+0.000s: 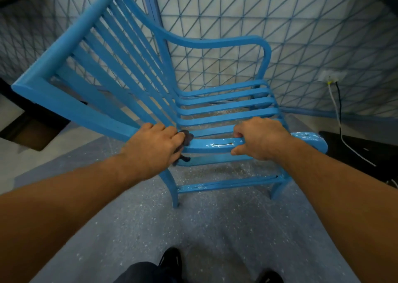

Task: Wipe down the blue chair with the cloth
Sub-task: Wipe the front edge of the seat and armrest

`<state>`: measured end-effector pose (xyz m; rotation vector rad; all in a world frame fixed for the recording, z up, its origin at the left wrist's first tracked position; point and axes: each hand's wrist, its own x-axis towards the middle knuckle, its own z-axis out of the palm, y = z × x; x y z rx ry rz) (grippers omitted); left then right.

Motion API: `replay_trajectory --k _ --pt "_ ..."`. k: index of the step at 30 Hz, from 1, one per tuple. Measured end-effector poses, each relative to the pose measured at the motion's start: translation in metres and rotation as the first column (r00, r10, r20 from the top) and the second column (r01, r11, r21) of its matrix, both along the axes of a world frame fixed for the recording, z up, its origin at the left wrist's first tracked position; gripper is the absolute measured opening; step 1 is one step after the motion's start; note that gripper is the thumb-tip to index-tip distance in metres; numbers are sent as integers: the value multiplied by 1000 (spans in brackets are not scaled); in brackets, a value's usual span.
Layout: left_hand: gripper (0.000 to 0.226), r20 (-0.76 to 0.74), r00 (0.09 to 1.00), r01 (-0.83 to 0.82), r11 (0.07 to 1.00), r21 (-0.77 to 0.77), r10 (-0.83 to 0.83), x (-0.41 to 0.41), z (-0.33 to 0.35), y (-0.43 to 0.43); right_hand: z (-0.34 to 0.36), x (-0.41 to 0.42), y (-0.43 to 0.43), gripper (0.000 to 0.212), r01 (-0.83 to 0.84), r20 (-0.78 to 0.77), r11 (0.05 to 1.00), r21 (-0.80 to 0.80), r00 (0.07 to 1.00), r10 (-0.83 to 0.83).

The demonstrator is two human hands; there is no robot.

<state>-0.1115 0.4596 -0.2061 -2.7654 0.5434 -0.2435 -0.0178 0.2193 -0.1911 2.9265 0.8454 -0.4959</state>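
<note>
1. While the left hand (150,147) bunches a dark cloth (187,137) in its curled fingers, it presses the cloth against the back end of the near armrest (215,146), where that meets the backrest.
2. The right hand (260,139) clamps on the same armrest nearer its front end, fingers curled over the top and thumb on the near side. The two hands are apart, with bare armrest between them.
3. White chips show in the paint along the armrest and on the rail (226,183) below it.
4. The chair (69,37) is seen from its side, backrest to the left, seat slats (226,106) beyond the hands, and the far armrest (215,42) behind them.
5. It stands on a grey speckled floor (215,229), close to a wall (301,35) covered with blue lattice.
6. A socket (332,76) sits on that wall at the right, with cables (338,114) hanging from it to the floor.
7. Dark shoes (172,259) show at the bottom edge.
</note>
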Motion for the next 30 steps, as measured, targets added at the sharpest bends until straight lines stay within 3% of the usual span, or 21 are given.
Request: replay_trajectory --k 7,10,13,17,20,23,25,30 --pt "36 -42 987 -148 977 154 156 -17 59 40 7 -10 21 37 31 59 995 -90 998 -25" --pt "33 -1 995 -100 959 264 104 -26 73 51 4 -20 35 49 4 -49 999 34 999 -3" --pt "44 -7 998 -57 939 339 63 -34 73 54 5 -28 58 63 -2 -129 984 177 991 25" --pt "30 -2 991 -116 871 477 133 -30 93 70 0 -28 71 36 -28 -120 968 249 991 59" --pt "24 -94 952 -236 892 385 292 -20 102 53 1 -27 72 34 -7 -131 973 233 991 39" --pt "28 -278 856 -362 889 282 437 -1 97 38 1 -26 73 38 -5 -119 972 234 992 33" --pt "27 -343 834 -391 902 183 431 6 90 32 1 -26 72 38 -2 -114 969 247 993 31" --pt "28 -325 862 -387 919 74 389 16 56 11 -1 -25 71 37 -10 -96 973 230 995 33"
